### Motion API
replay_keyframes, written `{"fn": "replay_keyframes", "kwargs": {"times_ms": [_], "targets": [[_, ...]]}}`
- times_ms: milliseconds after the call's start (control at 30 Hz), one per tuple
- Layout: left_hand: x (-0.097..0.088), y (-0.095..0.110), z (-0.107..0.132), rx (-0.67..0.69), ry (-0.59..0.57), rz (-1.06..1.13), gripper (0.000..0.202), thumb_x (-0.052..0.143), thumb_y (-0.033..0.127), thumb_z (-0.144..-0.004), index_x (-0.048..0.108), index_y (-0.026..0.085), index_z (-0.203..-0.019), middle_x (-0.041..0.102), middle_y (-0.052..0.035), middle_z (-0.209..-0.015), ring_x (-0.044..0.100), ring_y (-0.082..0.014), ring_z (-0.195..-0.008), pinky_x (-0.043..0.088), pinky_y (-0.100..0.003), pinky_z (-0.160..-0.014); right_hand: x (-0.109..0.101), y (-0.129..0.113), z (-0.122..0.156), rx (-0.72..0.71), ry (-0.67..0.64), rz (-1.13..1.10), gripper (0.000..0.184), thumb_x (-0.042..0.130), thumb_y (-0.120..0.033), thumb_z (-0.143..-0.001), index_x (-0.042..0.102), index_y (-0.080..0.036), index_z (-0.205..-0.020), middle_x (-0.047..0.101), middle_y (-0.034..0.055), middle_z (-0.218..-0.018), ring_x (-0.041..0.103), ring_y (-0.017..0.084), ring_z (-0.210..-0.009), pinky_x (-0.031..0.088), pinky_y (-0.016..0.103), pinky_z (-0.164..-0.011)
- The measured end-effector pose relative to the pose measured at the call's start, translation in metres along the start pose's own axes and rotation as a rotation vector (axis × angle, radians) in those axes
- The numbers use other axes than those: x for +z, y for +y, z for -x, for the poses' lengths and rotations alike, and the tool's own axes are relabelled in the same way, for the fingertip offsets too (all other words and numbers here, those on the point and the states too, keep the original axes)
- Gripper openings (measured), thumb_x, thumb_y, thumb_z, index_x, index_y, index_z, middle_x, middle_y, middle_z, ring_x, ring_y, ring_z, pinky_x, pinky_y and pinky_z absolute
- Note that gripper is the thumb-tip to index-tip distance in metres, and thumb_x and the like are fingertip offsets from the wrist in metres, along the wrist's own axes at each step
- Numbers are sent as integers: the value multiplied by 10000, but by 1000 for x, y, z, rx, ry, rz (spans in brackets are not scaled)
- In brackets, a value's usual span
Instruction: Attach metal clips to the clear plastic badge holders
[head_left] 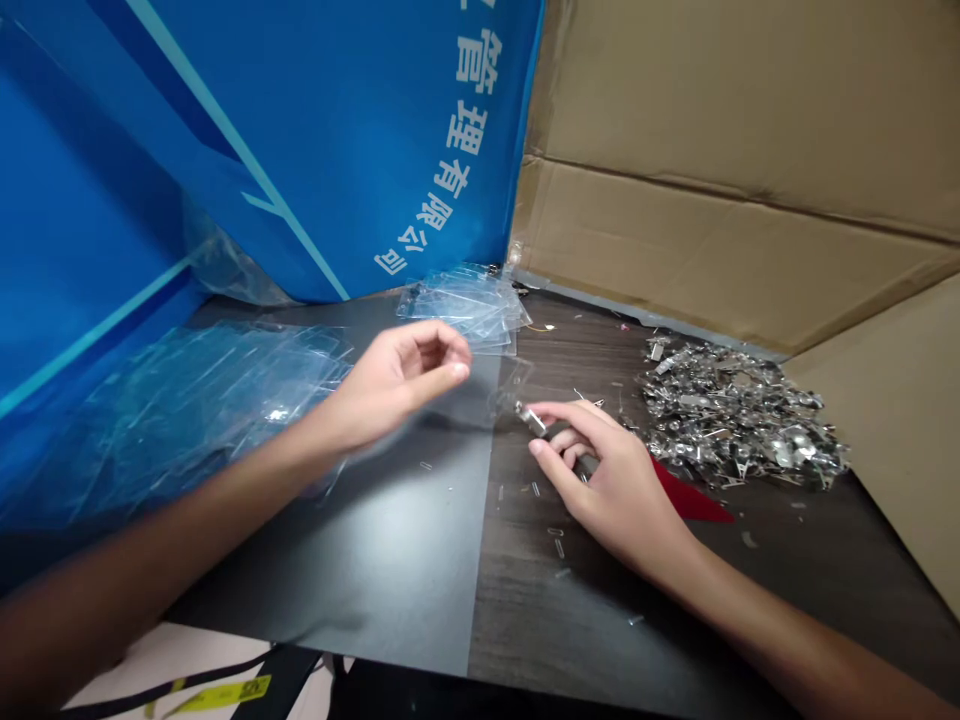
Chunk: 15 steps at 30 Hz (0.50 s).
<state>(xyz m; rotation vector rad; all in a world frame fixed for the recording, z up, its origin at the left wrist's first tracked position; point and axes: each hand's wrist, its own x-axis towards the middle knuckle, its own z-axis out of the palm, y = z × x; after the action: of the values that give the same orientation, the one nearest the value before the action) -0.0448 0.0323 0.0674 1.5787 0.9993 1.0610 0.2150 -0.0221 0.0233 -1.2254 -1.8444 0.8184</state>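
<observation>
The left hand (397, 385) is held with narrowly pinched fingers, nothing visibly held, just left of a small silver metal clip (531, 420), gripped by the right hand (600, 470) mid dark wood-grain table (547, 620), long axis slanting up-left toward the left fingers, a heap of silver metal clips (739, 420) lying right.

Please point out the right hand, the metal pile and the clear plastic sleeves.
Right hand (611, 480), head view, back of the hand.
Metal pile (739, 415), head view, middle of the pile.
Clear plastic sleeves (465, 308), head view, top of the stack.
</observation>
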Motion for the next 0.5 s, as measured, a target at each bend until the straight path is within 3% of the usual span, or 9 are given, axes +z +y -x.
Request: {"fn": "replay_keyframes", "kwargs": {"times_ms": [133,233,300,333,400,500], "targets": [[-15,27,-44,171,68,-218,317,905,422,-862,699,191,-930,710,-26,-894,612,-152,-781,488,-311,-733,-7,1,-4,29,102,-13,478,642,-317,-1007,669,-169,-1460,758,108,-1153,717,157,-722,642,361,-730],[-24,43,-84,368,165,-527,203,819,381,-918,695,220,-919,735,-38,-957,620,-178,-845,510,-371,-807,-19,4,-12,87,166,47,399,643,-355,-998,726,-162,-1337,779,120,-1114,703,173,-705,616,358,-669],[-27,46,-106,459,197,-777,65,707,317,-972,716,256,-991,746,-54,-1085,638,-214,-968,531,-418,-910,-31,7,-19,101,199,153,316,640,-360,-991,778,-171,-1204,791,120,-1061,694,185,-695,590,355,-641],[-29,44,-115,487,203,-893,98,644,297,-993,731,274,-1031,740,-71,-1156,641,-239,-1043,531,-440,-959,-38,10,-23,102,227,225,281,634,-353,-990,795,-177,-1139,793,115,-1026,695,192,-697,588,364,-657],[-31,35,-126,467,145,-1097,255,532,284,-1028,763,273,-1133,717,-114,-1275,630,-286,-1191,516,-475,-1044,-54,16,-31,98,243,408,259,614,-320,-997,810,-183,-1096,797,108,-972,710,215,-720,603,414,-765],[-34,13,-127,306,-69,-1297,406,486,344,-1051,791,154,-1237,706,-202,-1307,633,-368,-1270,488,-534,-1094,-74,29,-40,120,259,667,263,619,-298,-994,810,-166,-1120,812,139,-1037,749,276,-813,599,479,-839]]}}
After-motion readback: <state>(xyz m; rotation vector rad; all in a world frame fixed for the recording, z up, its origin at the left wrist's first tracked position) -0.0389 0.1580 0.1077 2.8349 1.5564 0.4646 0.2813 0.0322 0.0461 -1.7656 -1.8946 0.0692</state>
